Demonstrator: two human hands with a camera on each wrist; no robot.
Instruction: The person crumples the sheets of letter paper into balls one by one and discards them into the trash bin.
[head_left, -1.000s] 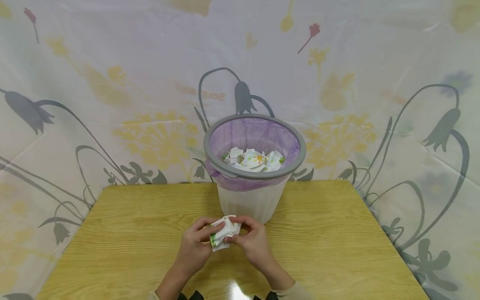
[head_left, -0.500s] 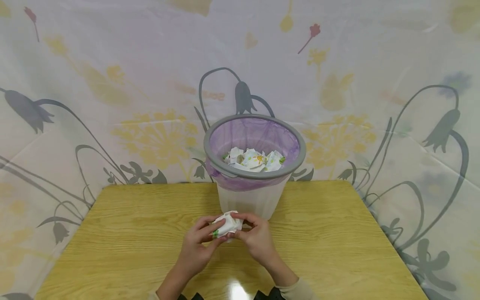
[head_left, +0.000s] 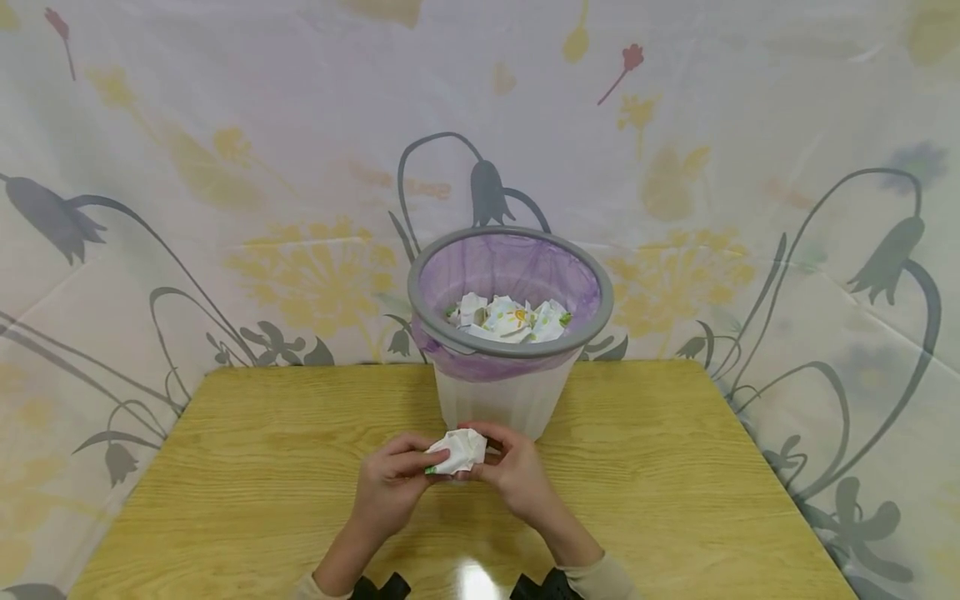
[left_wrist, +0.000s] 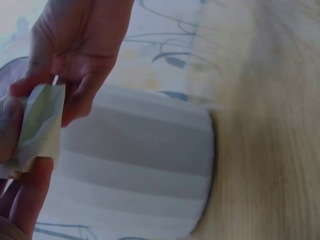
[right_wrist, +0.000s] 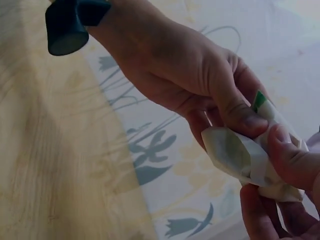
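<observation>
A crumpled piece of white paper (head_left: pixel 461 451) with a little green print is held between both hands, just in front of the bin. My left hand (head_left: pixel 390 485) grips its left side, thumb on the near face. From the right, my right hand (head_left: pixel 519 478) pinches it between thumb and fingers. In the left wrist view the paper (left_wrist: pixel 45 125) shows a folded, partly hollow edge. The right wrist view has the paper (right_wrist: pixel 235 152) bunched up, a green corner sticking out near the left thumb. Some fingertips are hidden behind it.
A white bin (head_left: pixel 495 400) with a grey rim (head_left: pixel 517 350) and a purple liner (head_left: pixel 517 250) stands behind the hands. Several crumpled papers (head_left: pixel 506 321) with coloured prints lie in it. The wooden table (head_left: pixel 262 475) meets a flower-patterned cloth (head_left: pixel 315 167) at its back and sides.
The paper has become more compact, its lower flap folded in and less green showing. It rose slightly at first, then came down a little. Both hands have kept their hold; the bin has not moved.
</observation>
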